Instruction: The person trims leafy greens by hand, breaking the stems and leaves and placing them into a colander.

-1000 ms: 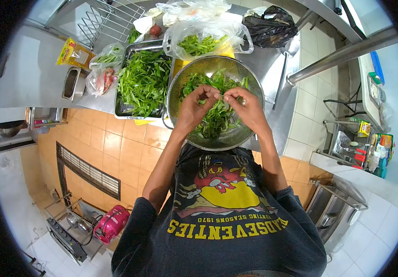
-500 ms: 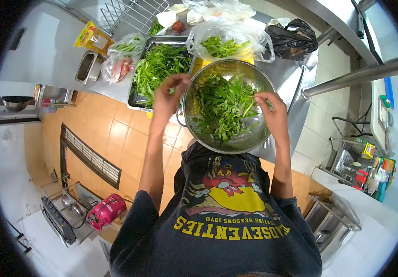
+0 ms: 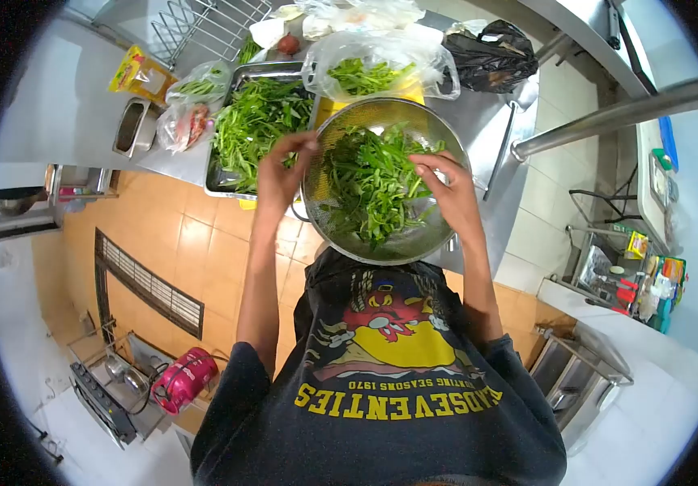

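A mesh strainer bowl (image 3: pixel 443 130) full of leafy greens (image 3: pixel 373 182) sits at the table's front edge, close to my body. At its right side, my right hand (image 3: pixel 451 188) reaches over the rim with thumb and fingertips closed on the leafy stems. On the left, my left hand (image 3: pixel 284 172) is by the rim, its fingers curved and apart from the thumb, with nothing visible in them. Its fingertips are slightly blurred. Just beyond the left hand stands a metal tray (image 3: pixel 216 172) heaped with green leaves and stems.
Behind the strainer lies a clear plastic bag (image 3: pixel 438 66) of cut stems on something yellow. A black plastic bag (image 3: pixel 490 61) is at the back right. Left of the tray are a small bag with red contents (image 3: pixel 183 128) and a metal container (image 3: pixel 135 128). A metal rail (image 3: pixel 608 121) crosses at right.
My right hand has moved inward over the greens and its fingers have closed more. The left hand stays by the rim. The whole view has shifted slightly left.
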Motion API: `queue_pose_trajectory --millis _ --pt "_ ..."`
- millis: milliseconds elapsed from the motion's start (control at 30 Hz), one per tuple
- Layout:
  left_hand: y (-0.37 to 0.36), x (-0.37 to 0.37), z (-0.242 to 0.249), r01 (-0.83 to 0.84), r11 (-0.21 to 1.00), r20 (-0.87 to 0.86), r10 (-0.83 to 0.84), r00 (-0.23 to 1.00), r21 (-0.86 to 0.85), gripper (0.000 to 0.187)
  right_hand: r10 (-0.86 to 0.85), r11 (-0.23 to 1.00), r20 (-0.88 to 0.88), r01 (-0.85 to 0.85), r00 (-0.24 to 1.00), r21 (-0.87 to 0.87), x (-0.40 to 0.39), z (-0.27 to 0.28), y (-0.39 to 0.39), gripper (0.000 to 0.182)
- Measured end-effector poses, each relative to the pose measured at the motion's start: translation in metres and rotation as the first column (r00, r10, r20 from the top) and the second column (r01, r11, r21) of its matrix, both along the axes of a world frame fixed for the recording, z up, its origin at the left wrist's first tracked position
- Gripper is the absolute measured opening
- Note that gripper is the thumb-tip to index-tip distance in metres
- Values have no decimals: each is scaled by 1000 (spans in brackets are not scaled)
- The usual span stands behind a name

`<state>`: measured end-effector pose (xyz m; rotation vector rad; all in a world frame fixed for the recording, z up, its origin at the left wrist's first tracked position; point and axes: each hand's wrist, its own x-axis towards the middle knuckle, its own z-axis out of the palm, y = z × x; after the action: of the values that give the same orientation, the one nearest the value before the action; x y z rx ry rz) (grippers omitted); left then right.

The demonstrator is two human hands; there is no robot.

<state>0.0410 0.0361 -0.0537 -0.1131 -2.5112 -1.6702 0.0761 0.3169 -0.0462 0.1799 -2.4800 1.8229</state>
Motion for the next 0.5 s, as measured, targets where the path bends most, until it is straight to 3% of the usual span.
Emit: queue_pose_trajectory --millis 100,200,500 --pt "45 13 4 148 983 95 -159 983 112 25 -2 998 32 4 999 -68 1 0 -9 24" --pt "72 20 12 240 969 122 -245 962 58 25 12 995 38 -8 999 -100 0 -1 -10 26" --pt "61 20 14 149 980 103 -163 981 129 16 57 992 37 -53 998 -116 1 0 -18 27"
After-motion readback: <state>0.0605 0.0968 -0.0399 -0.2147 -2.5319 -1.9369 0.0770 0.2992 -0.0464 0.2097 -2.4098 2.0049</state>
